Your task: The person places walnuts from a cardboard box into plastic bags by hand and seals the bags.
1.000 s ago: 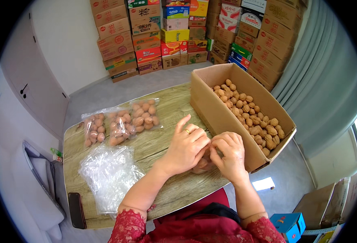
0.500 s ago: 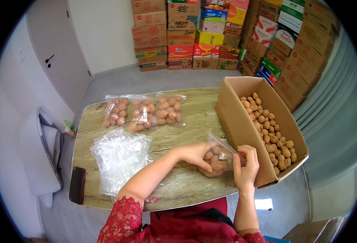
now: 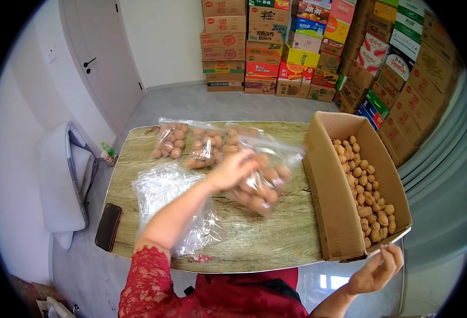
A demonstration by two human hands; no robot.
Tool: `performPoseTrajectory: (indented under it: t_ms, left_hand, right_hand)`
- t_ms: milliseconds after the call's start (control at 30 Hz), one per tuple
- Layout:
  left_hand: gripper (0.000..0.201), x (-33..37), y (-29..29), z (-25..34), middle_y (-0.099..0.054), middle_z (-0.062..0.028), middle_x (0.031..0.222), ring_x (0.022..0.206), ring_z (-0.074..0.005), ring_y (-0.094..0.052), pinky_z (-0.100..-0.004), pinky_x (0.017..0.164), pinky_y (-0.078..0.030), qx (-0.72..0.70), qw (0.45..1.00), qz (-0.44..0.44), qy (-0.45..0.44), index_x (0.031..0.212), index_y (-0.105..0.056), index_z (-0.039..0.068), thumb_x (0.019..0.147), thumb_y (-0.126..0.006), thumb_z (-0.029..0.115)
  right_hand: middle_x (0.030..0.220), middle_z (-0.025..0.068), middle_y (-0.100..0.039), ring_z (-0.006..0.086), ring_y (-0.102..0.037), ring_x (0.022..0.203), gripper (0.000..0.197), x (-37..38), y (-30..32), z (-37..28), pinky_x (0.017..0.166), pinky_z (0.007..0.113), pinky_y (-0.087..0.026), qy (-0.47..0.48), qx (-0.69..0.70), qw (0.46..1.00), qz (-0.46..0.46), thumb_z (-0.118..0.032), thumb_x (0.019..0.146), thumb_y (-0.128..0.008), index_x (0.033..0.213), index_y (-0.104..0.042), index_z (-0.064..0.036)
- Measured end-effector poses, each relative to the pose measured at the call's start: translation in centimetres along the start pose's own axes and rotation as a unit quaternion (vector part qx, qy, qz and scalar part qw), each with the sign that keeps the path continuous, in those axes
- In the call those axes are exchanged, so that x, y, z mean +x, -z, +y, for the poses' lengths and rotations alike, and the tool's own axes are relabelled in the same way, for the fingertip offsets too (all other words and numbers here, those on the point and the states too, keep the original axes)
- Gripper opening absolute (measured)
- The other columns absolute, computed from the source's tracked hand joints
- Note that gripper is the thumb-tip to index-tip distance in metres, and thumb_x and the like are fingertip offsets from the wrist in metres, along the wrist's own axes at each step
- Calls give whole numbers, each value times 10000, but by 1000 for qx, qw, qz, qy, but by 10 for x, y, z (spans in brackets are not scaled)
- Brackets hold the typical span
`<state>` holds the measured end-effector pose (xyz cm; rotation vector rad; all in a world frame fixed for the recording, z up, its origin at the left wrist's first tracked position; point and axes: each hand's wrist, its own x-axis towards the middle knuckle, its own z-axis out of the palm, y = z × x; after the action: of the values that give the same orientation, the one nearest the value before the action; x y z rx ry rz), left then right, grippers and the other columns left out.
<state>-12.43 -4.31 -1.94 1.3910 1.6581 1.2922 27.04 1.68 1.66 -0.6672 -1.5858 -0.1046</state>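
Left hand (image 3: 232, 169) grips a clear bag of walnuts (image 3: 262, 177) above the table (image 3: 265, 238); right hand (image 3: 377, 267) hangs loosely curled, empty.

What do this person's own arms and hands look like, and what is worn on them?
Two bare hands, left hand and right hand, with no gloves or visible jewellery. The left arm has a red lace sleeve ending near the elbow; both forearms are uncovered.

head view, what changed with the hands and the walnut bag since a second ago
The left hand has lifted the filled bag of walnuts toward the bags at the far edge. The right hand has let go and swung out beside the cardboard box. Empty bags and phone unchanged.
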Motion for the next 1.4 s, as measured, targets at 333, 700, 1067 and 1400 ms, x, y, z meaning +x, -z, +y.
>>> performPoseTrajectory:
  t_ms: [333,700,1067,1400]
  left_hand:
    - [292,0,197,-64,-700,-158,859,805,-296,-676,-401,729,-520,273,880,389,4,927,-645,9,1034,-511,245]
    - [401,-60,145,-52,-598,-200,1209,1188,-388,-554,-456,1019,-454,386,852,352,33,1177,-627,19,904,-710,300]
    - [373,-137,92,-47,-659,-89,987,1061,-297,-590,-431,985,-414,483,856,125,134,1068,-701,91,739,-833,207]
    - [136,-142,84,-68,-655,-54,912,1021,-267,-581,-426,933,-401,524,834,148,93,833,-664,121,772,-784,142]
  right_hand:
    - [887,119,-662,294,-625,853,90,-7,-26,24,809,390,-453,-22,-46,991,-124,36,870,-541,881,-626,7]
    - [905,153,-640,315,-608,850,109,-5,-17,25,803,410,-481,8,-86,981,-174,47,922,-501,912,-609,42]
    - [932,141,-657,302,-611,872,98,-6,-17,22,824,403,-472,2,-72,981,-181,28,933,-520,927,-618,33]
    - [916,125,-662,306,-618,870,61,-5,-18,19,837,405,-450,-4,-66,982,-179,3,896,-571,906,-631,7]
